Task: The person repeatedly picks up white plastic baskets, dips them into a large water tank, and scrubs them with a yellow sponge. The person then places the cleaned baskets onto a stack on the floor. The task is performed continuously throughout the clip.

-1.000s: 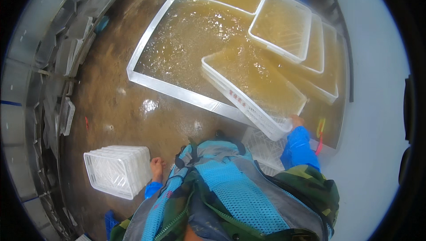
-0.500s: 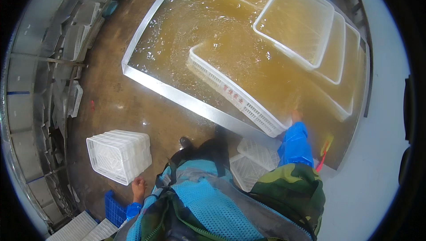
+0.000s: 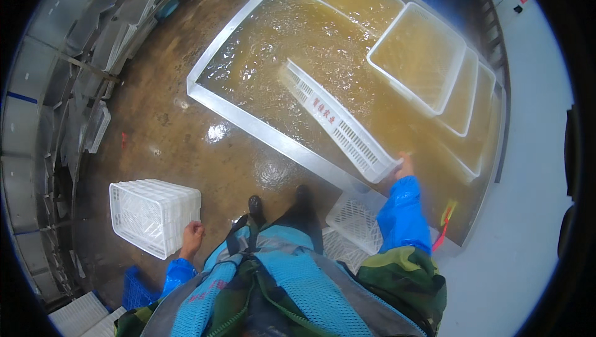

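A shallow white plastic crate (image 3: 335, 119) with slotted sides stands tilted in a metal tank (image 3: 264, 132) of cloudy yellow-brown water, its far end in the water. My right hand (image 3: 403, 166), in a blue sleeve, is closed around the crate's near right corner, just above the water. My left hand (image 3: 193, 237) hangs low at my left side with its fingers curled, and I see nothing in it. Beside it, a stack of white crates (image 3: 155, 216) stands on the wet floor; whether the fingers touch the stack is unclear.
Other white crates (image 3: 419, 57) lie overlapping along the tank's far right. White crates (image 3: 354, 222) lean against the tank's near wall by my legs. A blue crate (image 3: 136, 288) is at lower left. Racks of trays (image 3: 99, 126) line the left wall; a pale wall (image 3: 534, 150) borders the right.
My right hand has come up out of the water with the crate's corner, and the crate has tipped so its slotted side shows more. My left hand stays by the stack.
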Motion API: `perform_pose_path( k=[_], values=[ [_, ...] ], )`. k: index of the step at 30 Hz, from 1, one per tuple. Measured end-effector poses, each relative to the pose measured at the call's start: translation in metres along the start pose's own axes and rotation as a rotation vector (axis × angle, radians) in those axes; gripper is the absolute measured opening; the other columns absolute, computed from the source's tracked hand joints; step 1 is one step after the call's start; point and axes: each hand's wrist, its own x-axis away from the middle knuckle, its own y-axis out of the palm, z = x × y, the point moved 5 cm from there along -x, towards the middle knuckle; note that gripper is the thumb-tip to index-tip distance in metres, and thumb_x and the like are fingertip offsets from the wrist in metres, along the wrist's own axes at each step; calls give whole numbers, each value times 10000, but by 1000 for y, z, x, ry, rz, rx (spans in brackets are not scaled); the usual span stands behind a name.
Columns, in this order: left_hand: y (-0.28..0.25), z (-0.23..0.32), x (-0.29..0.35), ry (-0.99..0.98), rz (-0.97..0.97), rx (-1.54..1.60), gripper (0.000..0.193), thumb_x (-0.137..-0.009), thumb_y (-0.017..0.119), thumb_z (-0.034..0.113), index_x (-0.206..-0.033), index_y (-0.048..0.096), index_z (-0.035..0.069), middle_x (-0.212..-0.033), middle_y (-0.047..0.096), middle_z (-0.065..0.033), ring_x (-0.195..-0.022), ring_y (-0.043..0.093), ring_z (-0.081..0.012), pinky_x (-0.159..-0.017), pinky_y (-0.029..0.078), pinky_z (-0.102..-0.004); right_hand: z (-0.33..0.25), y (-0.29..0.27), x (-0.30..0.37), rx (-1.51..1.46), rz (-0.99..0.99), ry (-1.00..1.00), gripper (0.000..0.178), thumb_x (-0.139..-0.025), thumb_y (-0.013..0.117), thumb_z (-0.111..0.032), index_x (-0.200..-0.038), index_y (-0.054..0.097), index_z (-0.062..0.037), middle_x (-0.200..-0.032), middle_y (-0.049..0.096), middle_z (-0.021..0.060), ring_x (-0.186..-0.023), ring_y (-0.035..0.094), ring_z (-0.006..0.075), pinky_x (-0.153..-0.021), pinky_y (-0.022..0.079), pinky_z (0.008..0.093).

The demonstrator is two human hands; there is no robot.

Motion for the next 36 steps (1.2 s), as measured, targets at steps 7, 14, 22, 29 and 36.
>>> perform_pose_path(
  k=[7, 14, 22, 29, 36],
  values=[
    [-5, -79, -23, 20, 2, 105, 162, -856, 570, 132, -936, 609, -4, -731, 632, -77, -683, 625, -156, -611, 497, -302, -51, 25, 102, 166, 96, -181, 248, -730, 657, -200, -937, 600, -76, -945, 655, 111, -851, 630, 314, -738, 513, 474],
    [-31, -158, -53, 19, -75, 66, 159, -844, 579, 136, -906, 619, -6, -724, 647, -97, -659, 633, -168, -606, 510, -322, -107, -12, 236, 282, 165, -478, 458, -623, 674, -75, -1049, 624, 85, -975, 668, 169, -855, 649, 334, -694, 538, 427],
    [-51, -137, -90, -30, -100, 379, 35, -914, 540, 61, -919, 573, 50, -719, 557, -13, -584, 533, -104, -507, 443, -248, -167, 8, 407, 474, 379, -648, 433, -709, 660, -148, -1059, 619, 103, -972, 655, 154, -855, 631, 253, -713, 478, 374],
    [-34, -111, -60, -14, -99, 255, 74, -879, 559, 95, -889, 595, 31, -733, 581, -42, -605, 561, -125, -517, 462, -261, -191, 1, 498, 1010, 677, -1095, 470, -662, 663, -64, -1085, 529, 91, -995, 621, 185, -879, 630, 305, -786, 509, 380],
    [1, -107, -12, 23, -142, 268, 90, -880, 551, 101, -900, 596, 25, -734, 586, -47, -623, 574, -129, -535, 463, -262, -142, 19, 560, 1411, 553, -1582, 548, -719, 587, -30, -1251, 455, -26, -1091, 592, 192, -1035, 592, 345, -921, 466, 403]
  ],
)
